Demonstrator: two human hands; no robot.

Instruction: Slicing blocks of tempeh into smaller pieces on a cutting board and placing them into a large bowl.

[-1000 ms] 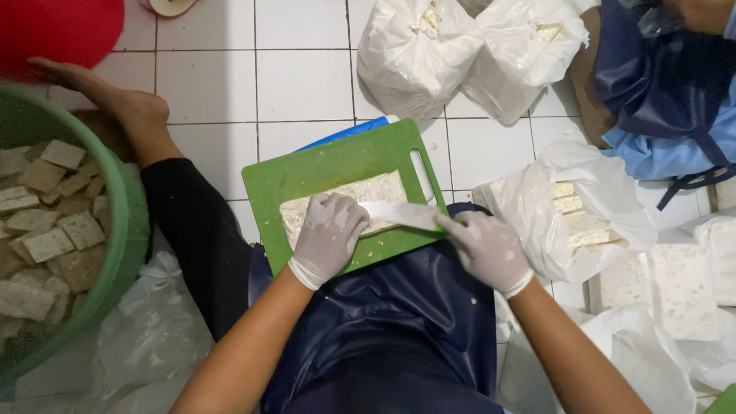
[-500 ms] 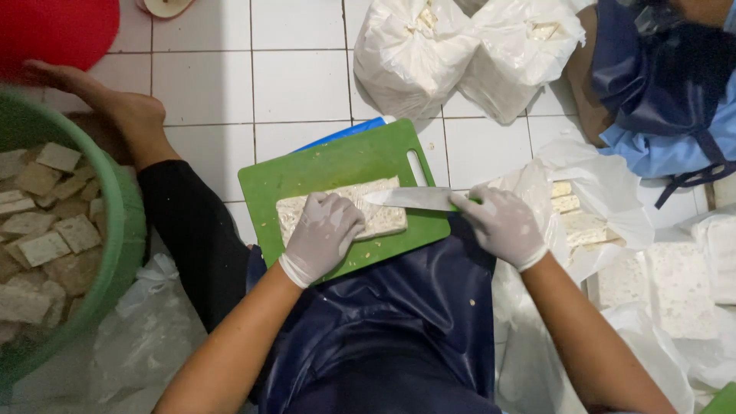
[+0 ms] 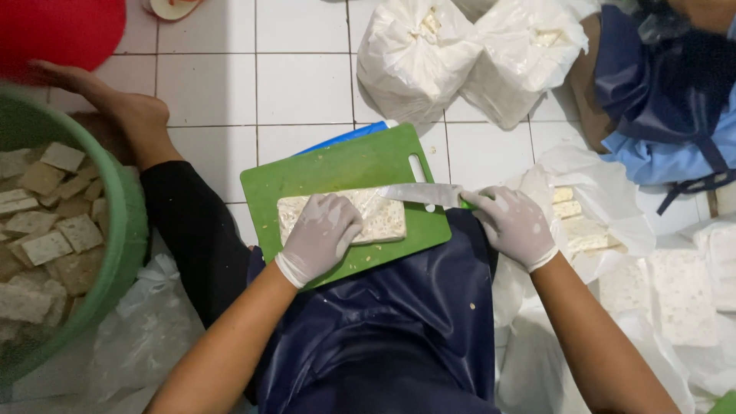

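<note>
A pale tempeh slab [image 3: 382, 218] lies on a green cutting board [image 3: 337, 165] that rests on my lap over a dark blue apron. My gloved left hand [image 3: 322, 234] presses down on the slab's left half. In my gloved right hand [image 3: 515, 224] is a knife [image 3: 420, 195], blade pointing left, its tip over the slab's right end.
A green basin [image 3: 126, 230] of cut tempeh pieces stands at the left, a red tub [image 3: 61, 31] beyond it. My bare foot [image 3: 123, 111] rests on the white tiles. White bags of tempeh [image 3: 418, 57] lie ahead, opened slabs [image 3: 682, 291] at the right. Another person in blue [image 3: 667, 92] sits top right.
The plastic wrap I was pulling off is gone from the board. My right hand now holds a knife and has brought its blade to the slab's right end. My left hand stays on the slab.
</note>
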